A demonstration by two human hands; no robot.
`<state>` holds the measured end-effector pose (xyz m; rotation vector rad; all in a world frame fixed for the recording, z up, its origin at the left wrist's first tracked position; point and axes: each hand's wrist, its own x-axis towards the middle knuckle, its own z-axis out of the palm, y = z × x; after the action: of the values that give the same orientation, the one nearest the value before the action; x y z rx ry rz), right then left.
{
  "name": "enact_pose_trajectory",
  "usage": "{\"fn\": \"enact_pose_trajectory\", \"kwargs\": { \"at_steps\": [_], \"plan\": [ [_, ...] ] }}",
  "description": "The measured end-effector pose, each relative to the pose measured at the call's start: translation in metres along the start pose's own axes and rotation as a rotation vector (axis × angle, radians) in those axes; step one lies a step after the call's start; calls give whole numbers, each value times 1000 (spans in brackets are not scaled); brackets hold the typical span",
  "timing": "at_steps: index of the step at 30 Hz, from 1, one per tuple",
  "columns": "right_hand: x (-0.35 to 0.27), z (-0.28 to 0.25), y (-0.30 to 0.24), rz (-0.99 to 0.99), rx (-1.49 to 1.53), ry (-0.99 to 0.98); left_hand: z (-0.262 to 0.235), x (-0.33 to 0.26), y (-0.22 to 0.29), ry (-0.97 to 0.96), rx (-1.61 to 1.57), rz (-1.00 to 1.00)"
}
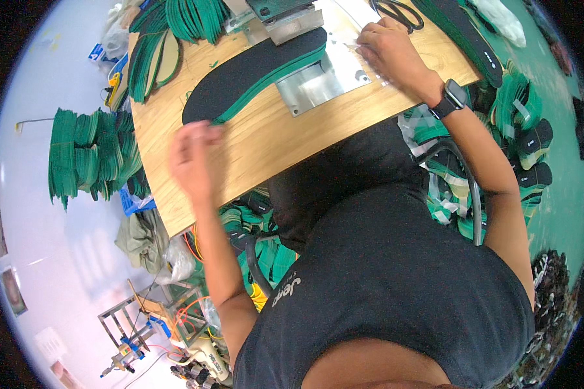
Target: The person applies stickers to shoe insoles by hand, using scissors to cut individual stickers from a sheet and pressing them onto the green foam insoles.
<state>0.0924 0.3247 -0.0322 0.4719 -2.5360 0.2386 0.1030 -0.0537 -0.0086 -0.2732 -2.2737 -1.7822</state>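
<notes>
A long black insole with a green edge lies across the wooden table, its far end under the grey machine head. My left hand is blurred, with its fingertips at the insole's near, rounded end; whether it grips the insole I cannot tell. My right hand rests on the shiny metal plate beside the machine, fingers pinched on a thin clear strip. A dark watch is on that wrist.
Black scissors lie behind my right hand. Green insoles are stacked at the table's far left corner and off the table's left side. More black and green insoles are piled at the right. A metal frame with wires stands lower left.
</notes>
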Motion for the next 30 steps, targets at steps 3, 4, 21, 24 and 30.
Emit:
{"fn": "enact_pose_trajectory", "kwargs": {
  "at_steps": [3,4,21,24,30],
  "plan": [
    [3,-1,-5,34,20,48,64,0,-11,-377,-7,189],
    [4,-5,-7,41,19,76,88,0,-5,-418,-105,142],
    [4,-19,49,291,103,298,138,-13,21,-477,-585,-443],
    [15,23,119,365,-177,-36,143,-10,13,-517,-615,-437],
    [21,14,157,420,1,-128,134,-16,9,-495,-596,-285]
  ]
}}
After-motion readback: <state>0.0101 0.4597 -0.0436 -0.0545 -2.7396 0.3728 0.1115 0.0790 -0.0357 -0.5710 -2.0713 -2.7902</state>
